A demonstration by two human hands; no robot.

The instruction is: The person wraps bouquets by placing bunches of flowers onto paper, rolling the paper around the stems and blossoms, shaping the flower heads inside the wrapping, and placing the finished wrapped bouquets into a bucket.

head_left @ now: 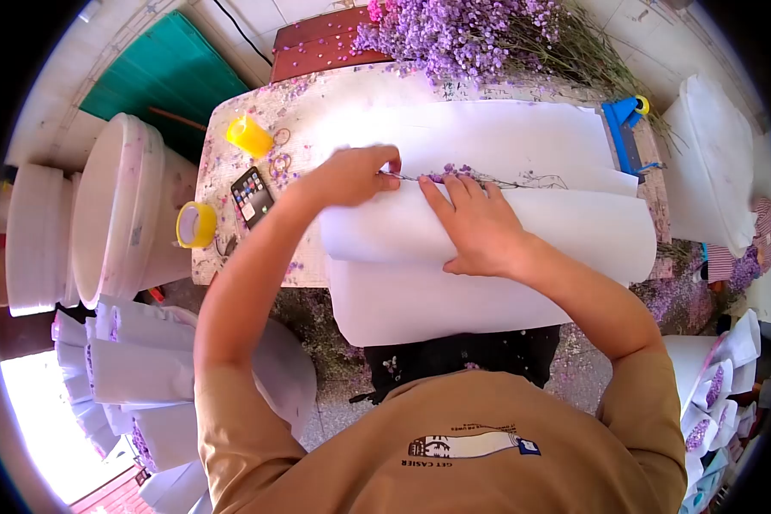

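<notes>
Right hand (481, 224) atop crosswise rolled paper (582, 224)

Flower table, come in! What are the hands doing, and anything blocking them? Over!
Left hand at the left end of purple sprig, grip unclear. Right hand spread on white paper. Phone off the paper, not blocking.

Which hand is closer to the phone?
The left hand. It's just to the right of the phone; the right hand is farther right, on the white paper.
</notes>
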